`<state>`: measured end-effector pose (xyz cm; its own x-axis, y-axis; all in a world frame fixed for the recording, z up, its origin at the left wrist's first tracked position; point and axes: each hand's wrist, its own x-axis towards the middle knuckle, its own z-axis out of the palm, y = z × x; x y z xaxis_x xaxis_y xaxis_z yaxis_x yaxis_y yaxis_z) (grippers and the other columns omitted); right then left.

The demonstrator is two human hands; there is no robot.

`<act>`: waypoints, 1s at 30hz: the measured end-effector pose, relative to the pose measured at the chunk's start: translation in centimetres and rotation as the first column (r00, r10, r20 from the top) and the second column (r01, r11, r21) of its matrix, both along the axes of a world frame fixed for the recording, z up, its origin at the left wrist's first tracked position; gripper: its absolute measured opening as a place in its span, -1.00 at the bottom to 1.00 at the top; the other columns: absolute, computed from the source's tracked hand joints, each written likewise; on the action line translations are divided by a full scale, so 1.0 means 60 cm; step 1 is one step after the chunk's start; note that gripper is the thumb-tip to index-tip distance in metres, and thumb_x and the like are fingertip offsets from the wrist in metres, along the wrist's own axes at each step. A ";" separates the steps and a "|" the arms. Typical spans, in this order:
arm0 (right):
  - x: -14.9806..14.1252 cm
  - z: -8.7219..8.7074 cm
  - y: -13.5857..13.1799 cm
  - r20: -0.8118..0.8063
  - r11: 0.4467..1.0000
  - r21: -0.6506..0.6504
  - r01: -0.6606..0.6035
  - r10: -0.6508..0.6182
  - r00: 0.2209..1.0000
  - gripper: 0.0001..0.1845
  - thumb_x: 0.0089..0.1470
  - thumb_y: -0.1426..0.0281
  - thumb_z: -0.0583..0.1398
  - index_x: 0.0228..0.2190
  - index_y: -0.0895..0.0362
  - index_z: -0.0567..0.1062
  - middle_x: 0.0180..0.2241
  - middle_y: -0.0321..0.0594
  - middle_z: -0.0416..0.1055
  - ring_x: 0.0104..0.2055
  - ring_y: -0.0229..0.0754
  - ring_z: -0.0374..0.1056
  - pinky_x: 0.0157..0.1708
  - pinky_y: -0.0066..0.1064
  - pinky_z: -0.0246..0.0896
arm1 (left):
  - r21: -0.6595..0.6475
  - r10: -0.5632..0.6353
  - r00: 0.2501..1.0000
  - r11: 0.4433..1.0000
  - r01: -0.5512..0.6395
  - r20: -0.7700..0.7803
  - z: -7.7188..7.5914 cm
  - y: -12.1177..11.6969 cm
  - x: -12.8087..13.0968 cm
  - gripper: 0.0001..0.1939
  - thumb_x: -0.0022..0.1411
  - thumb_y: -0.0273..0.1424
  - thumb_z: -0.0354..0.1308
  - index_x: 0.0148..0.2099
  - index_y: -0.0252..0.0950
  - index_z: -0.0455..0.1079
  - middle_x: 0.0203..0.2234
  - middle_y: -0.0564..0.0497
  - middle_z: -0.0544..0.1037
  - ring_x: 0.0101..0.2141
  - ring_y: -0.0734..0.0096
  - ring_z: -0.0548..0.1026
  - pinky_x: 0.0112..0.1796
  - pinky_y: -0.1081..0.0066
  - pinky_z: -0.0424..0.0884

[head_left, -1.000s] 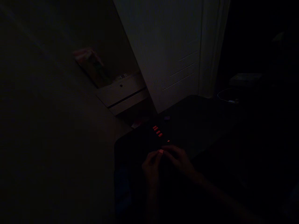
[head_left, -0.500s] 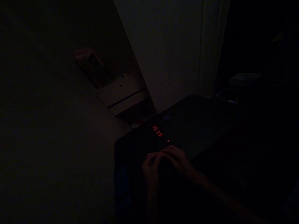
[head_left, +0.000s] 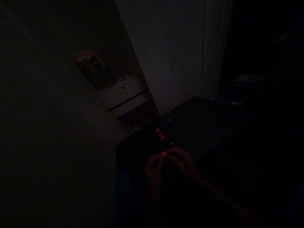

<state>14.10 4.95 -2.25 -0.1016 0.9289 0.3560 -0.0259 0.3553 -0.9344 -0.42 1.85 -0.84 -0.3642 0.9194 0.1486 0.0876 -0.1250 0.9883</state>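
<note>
Landmark: row of four red pieces, laid out on the dark tabletop. Nearer than the row: one bright red piece, in hand, held between the fingertips of the left hand and right hand, each grip narrow. Between row and right hand: one small red piece, loose. Beyond the row: one purplish item, unidentified. Brands, labels, writing: none legible in the dark.
</note>
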 end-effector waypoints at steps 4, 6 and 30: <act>0.002 0.005 0.002 -0.008 1.000 0.027 -0.013 0.013 1.000 -0.81 0.26 0.22 0.29 -0.25 0.03 0.68 -0.24 -0.19 0.61 -0.17 -0.07 0.53 -0.10 -0.27 0.38 | 0.008 0.006 1.000 1.000 -0.006 -0.025 -0.002 0.001 -0.001 -0.78 0.12 -0.23 0.43 -0.26 -0.28 0.66 -0.27 -0.08 0.67 -0.19 0.18 0.61 -0.09 0.25 0.51; 0.003 0.008 0.002 -0.016 0.999 0.025 -0.020 0.021 1.000 -0.80 0.26 0.20 0.29 -0.24 0.03 0.68 -0.24 -0.19 0.61 -0.16 -0.06 0.52 -0.09 -0.26 0.37 | 0.009 -0.003 0.999 1.000 0.004 -0.038 -0.001 0.002 -0.002 -0.78 0.12 -0.23 0.43 -0.26 -0.27 0.66 -0.26 -0.08 0.67 -0.18 0.18 0.61 -0.09 0.25 0.51; 0.006 0.010 0.005 -0.020 0.993 -0.083 -0.084 0.083 0.996 -0.73 0.19 0.13 0.33 -0.34 0.05 0.72 -0.31 -0.17 0.61 -0.22 -0.06 0.52 -0.13 -0.26 0.37 | 0.017 0.019 0.999 1.000 -0.018 -0.040 -0.001 0.002 -0.001 -0.83 0.05 -0.27 0.45 -0.41 -0.27 0.65 -0.42 -0.04 0.65 -0.32 0.23 0.61 -0.23 0.31 0.52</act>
<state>14.45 5.26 -1.65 -0.1748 0.9441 0.2796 -0.0682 0.2717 -0.9600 -0.48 1.96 -0.90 -0.3747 0.9097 0.1789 0.1292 -0.1398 0.9817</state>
